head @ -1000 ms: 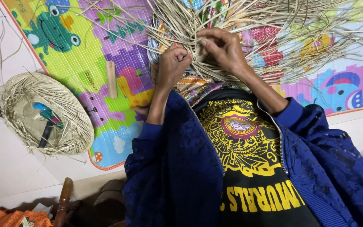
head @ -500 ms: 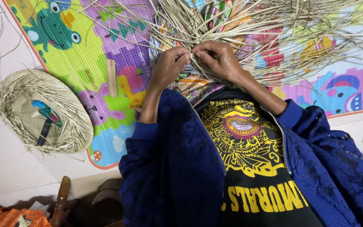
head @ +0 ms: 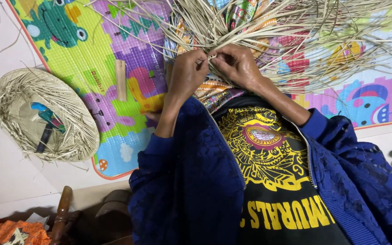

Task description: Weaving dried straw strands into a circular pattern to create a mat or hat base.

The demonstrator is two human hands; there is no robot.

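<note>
Straw-coloured strands (head: 268, 31) fan outward over the colourful play mat (head: 91, 59), long axes radiating up and sideways from the woven piece on the lap. Left hand (head: 188, 72) and right hand (head: 237, 67) meet at its near edge, fingers (head: 214, 61) pinched on a strand. Judged from the many loose ends, much weaving remains. A shallow woven basket (head: 46, 115) lies well apart, leftward.

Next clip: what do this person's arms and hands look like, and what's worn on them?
Both hands are bare, with no gloves; no rings or watch are visible. The left hand and right hand come out of long dark-blue sleeves of a lace-textured zip jacket with ribbed cuffs, pushed up the forearms. Under the open jacket is a black T-shirt with a yellow print.
</note>
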